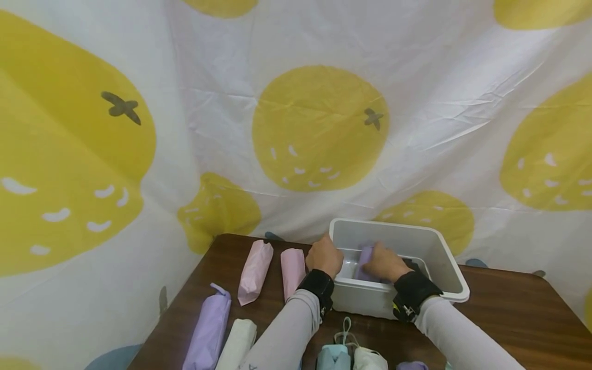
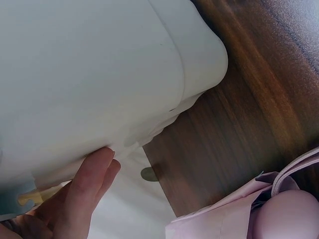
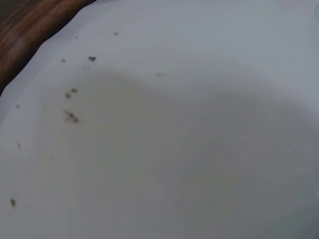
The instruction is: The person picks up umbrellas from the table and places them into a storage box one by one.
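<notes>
A white plastic bin (image 1: 365,303) stands at the back of the table. My left hand (image 1: 325,257) grips its left side; in the left wrist view the fingers (image 2: 89,184) lie along the outer wall. Inside the bin, my right hand (image 1: 387,263) holds a purple folded umbrella (image 1: 364,259). A dark item (image 1: 416,267) beside that hand is partly hidden. The right wrist view shows only the bin's speckled wall (image 3: 174,149) close up, with the hand out of sight. Left of the bin lies a pink folded umbrella (image 1: 292,270), partly behind my left wrist.
Another pink umbrella (image 1: 255,272), a purple one (image 1: 208,329) and a white one (image 1: 237,344) lie to the left. Along the near edge are a light blue umbrella (image 1: 334,357), a white one (image 1: 370,359) and a purple item (image 1: 411,365). A lemon-print cloth (image 1: 222,123) hangs behind the brown table (image 1: 513,313).
</notes>
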Tool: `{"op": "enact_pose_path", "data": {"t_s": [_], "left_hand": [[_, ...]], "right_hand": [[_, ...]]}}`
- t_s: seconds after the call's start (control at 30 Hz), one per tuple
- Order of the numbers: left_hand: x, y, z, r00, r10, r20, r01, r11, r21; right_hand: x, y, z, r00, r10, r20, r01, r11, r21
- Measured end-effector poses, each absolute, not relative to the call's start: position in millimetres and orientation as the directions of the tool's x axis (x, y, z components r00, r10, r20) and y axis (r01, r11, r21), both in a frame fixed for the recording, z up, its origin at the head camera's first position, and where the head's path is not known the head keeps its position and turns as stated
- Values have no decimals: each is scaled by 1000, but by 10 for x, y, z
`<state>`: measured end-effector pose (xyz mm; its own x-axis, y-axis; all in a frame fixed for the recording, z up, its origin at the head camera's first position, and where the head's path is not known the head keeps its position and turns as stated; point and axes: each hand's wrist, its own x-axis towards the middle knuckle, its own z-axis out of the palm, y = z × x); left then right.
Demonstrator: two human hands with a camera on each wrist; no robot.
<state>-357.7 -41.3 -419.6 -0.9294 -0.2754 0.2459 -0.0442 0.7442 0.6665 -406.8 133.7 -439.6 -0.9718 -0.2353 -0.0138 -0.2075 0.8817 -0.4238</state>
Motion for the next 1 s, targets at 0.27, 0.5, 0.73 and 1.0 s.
{"op": "enact_pose_path", "data": {"t_s": [0.27, 0.5, 0.73, 1.0], "left_hand": [[-3582, -419, -4183, -925, -279, 259, -38, 744, 667], [-3571, -407, -4171, -921, -276, 276, -22, 743, 669], [-3573, -350, -4190, -927, -267, 264, -25, 744, 668], [-3579, -342, -4164, -928, -263, 264, -25, 751, 660]], "right_hand": [[-4051, 1330, -4356, -953, -298, -57, -254, 886, -387], [-3844, 1319, -4152, -948, -318, -20, -284, 874, -394], [-4088, 1640, -4457, -952, -295, 77, -300, 865, -403], [-3369, 1575, -3706, -956, -248, 158, -292, 863, -412]]}}
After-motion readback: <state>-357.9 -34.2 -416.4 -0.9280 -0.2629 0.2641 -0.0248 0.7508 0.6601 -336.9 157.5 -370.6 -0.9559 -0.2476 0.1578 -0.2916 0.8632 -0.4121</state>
